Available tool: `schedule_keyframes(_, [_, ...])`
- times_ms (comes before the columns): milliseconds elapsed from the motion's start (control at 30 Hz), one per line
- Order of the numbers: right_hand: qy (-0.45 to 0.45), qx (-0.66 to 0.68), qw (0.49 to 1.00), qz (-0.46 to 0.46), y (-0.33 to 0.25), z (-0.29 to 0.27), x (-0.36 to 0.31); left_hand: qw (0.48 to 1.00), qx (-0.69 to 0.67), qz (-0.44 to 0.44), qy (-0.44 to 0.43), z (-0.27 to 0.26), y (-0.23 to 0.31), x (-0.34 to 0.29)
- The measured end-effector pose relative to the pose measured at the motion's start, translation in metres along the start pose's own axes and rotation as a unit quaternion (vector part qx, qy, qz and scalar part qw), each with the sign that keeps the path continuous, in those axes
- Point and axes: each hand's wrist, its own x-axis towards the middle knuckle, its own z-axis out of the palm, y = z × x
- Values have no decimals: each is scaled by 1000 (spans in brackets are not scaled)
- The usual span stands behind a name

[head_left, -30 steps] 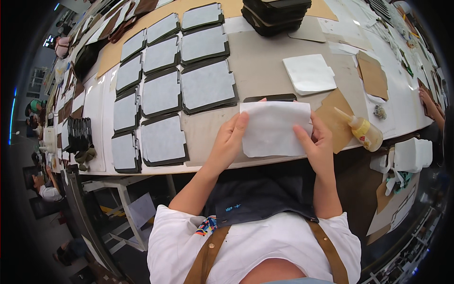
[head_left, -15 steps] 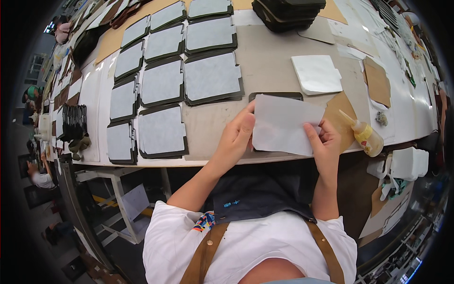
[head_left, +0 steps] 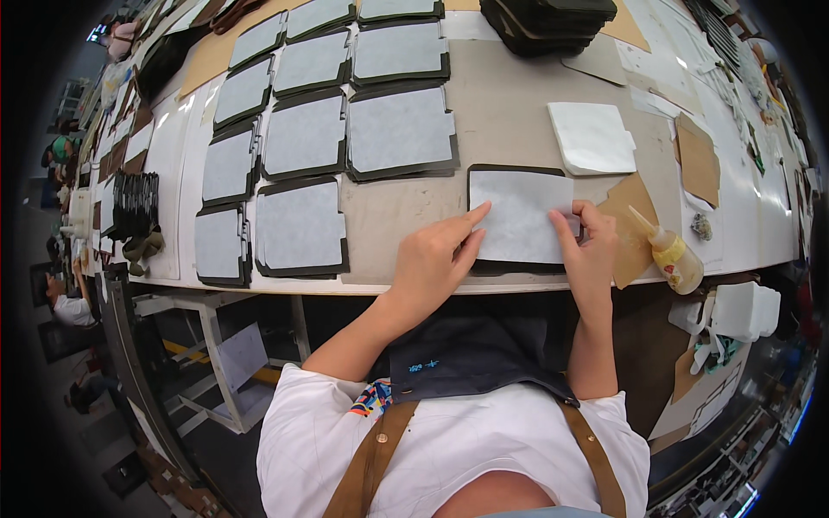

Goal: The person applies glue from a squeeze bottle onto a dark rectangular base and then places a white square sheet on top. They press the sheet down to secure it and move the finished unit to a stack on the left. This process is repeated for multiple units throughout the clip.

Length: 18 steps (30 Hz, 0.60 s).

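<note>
A thin white sheet (head_left: 522,216) lies over a dark flat panel (head_left: 518,170) at the near edge of the table, and the panel's dark border shows above and below it. My left hand (head_left: 436,263) rests at the sheet's left edge, index finger and thumb stretched out and apart on it, the other fingers curled beneath. On the opposite side, my right hand (head_left: 591,250) pinches the sheet's right edge between thumb and fingers. A stack of white sheets (head_left: 591,138) sits beyond my right hand. Beside that hand stands a glue bottle (head_left: 672,259) with a pointed nozzle, tilted.
Several piles of dark panels topped with white sheets (head_left: 300,226) fill the table's left half. A tall dark stack (head_left: 548,26) stands at the back. Brown card pieces (head_left: 635,226) lie to the right. White plastic containers (head_left: 744,311) hang beside the table's right front.
The white sheet has come down from my raised hands onto the dark panel. My left hand has let its grip go and its fingers now rest on the sheet's edge.
</note>
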Motion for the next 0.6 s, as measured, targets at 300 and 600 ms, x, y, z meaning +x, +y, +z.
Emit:
schedule_keyframes(300, [-2, -28, 999, -17, 3, 2, 0, 1000, 16, -7, -2, 1, -4, -1])
schedule_keyframes(600, [20, -76, 996, -32, 0, 0, 0, 999, 40, -14, -16, 2, -1, 1])
